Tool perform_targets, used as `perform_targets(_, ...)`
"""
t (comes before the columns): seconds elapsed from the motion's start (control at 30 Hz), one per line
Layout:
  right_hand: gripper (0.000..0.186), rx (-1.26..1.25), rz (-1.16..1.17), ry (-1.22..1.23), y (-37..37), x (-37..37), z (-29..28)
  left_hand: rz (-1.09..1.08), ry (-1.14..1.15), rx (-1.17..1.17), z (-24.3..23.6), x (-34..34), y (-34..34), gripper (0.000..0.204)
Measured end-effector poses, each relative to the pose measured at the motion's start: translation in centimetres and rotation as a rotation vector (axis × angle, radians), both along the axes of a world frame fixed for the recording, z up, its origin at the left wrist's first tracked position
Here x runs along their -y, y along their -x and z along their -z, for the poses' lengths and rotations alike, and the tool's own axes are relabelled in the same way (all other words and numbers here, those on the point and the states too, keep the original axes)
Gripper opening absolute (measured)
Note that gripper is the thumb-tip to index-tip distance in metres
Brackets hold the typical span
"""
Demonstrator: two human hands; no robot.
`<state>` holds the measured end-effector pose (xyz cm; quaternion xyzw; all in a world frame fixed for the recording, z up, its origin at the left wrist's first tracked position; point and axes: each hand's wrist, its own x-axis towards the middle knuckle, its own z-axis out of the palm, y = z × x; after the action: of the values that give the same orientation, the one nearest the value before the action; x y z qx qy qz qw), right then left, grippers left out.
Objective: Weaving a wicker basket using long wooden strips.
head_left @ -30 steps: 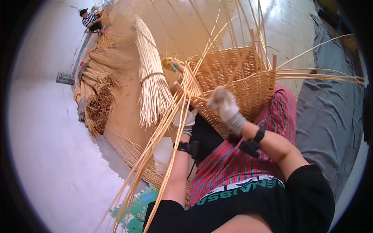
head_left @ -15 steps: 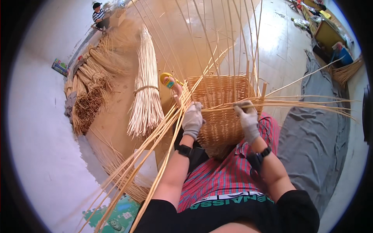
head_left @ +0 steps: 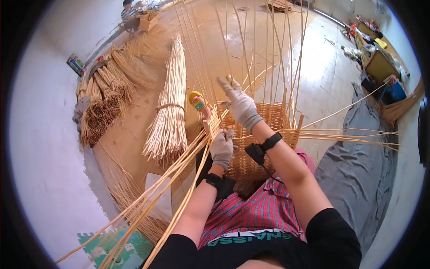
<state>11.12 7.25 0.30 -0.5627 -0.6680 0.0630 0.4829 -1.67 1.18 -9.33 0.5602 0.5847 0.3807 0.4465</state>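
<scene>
A partly woven wicker basket (head_left: 246, 157) rests in front of my lap, with tall upright rods (head_left: 273, 58) rising from its rim. My left hand (head_left: 222, 148), in a pale work glove, is closed on the basket's left corner. Beside it a bundle of long rods (head_left: 179, 166) slants down past my left forearm. My right hand (head_left: 242, 106), gloved too, is raised over the rim near the left uprights, its fingers stretched out and apart. It hides part of the far wall. More rods (head_left: 349, 136) stick out sideways from the right corner.
A tied sheaf of pale rods (head_left: 172, 103) lies ahead to the left, near a foot in a yellow sandal (head_left: 197, 101). Darker bundles (head_left: 105, 103) line the left wall. Grey cloth (head_left: 354, 175) covers the floor at right. Another person (head_left: 130, 18) sits far left.
My right hand has left the basket's right side and moved up and left across the rim, opening its fingers. My left hand stays at the left corner. The whole view has shifted slightly.
</scene>
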Motion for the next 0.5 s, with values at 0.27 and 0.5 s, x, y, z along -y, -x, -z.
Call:
perform_targets(0.27, 0.013, -0.86, 0.017, -0.034, -5.0, 11.4, 11.5, 0.054, 0.046, 0.219, -0.2, -1.1, 2.1, 0.03)
perform_targets(0.5, 0.013, -1.024, 0.224, -0.027, -2.1, 12.5, 8.8, -0.026, 0.331, 0.174, -2.4, -2.1, 0.3, 0.049)
